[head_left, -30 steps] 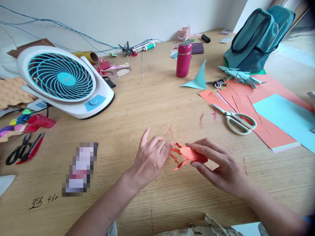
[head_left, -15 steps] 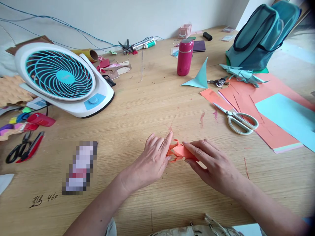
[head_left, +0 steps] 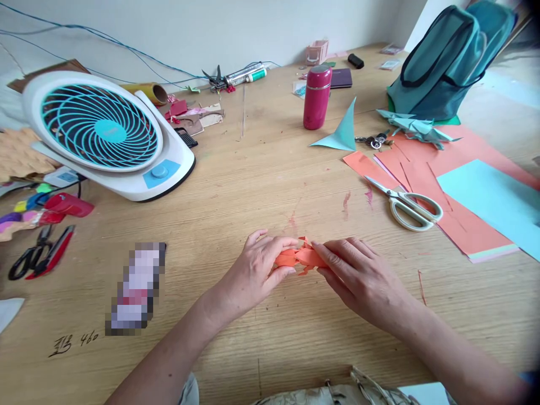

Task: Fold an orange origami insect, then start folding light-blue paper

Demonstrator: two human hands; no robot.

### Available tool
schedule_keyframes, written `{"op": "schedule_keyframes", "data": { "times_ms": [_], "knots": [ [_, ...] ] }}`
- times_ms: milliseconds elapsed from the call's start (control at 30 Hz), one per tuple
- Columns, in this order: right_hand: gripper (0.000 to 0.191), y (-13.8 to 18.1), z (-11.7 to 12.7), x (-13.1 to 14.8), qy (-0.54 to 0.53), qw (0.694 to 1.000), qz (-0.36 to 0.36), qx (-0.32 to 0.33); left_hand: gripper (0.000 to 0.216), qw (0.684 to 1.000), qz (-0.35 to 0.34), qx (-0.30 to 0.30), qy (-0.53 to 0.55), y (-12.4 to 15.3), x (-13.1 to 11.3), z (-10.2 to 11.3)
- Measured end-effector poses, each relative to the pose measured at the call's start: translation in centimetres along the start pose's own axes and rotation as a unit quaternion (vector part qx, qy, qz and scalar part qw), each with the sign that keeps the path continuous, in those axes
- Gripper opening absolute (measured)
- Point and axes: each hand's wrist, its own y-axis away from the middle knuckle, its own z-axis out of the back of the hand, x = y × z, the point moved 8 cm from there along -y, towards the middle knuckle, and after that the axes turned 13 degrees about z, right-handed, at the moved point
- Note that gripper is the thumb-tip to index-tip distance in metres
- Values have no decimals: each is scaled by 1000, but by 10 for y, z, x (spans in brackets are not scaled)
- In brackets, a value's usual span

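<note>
An orange folded-paper figure (head_left: 310, 257) with small bent limbs lies low over the table between my two hands. My left hand (head_left: 260, 264) grips its left end, thumb below and index finger above. Around the right end, my right hand (head_left: 358, 270) has its thumb and fingers closed, covering that part. Right of my hands, a pair of white-handled scissors (head_left: 415, 211) rests partly on orange paper sheets (head_left: 468, 225). A turquoise folded-paper figure (head_left: 422, 130) sits on the sheets farther back.
A white fan (head_left: 175, 160) stands at the left. A pixelated flat object (head_left: 137, 287) lies in front of it, with black-handled scissors (head_left: 29, 256) farther left. A magenta bottle (head_left: 317, 98), turquoise paper piece (head_left: 341, 135), keys (head_left: 374, 140) and teal bag (head_left: 430, 73) are toward the back.
My left hand has shifted slightly left and its index finger has come down from pointing up to lie along the figure. More of the figure's left part now shows. My right hand has barely moved.
</note>
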Motion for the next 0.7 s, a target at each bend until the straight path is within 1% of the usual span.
{"op": "schedule_keyframes", "data": {
  "times_ms": [200,333,433,567,700],
  "knots": [
    [29,-5,0,8,-18,1000,20,-2,44,999,-33,9,-19,3,-8,-8],
    [32,-5,-2,11,-62,998,23,-5,48,999,-34,1,13,4,-8,-10],
    [36,-4,-4,8,-106,994,3,-8,46,998,-41,-2,49,3,-7,-7],
    [35,-1,-5,4,-171,984,-35,-19,35,996,-61,-11,66,2,-6,-2],
    [32,1,-3,0,-225,970,-76,-53,30,994,-76,-52,62,2,-4,3]
  ]
}}
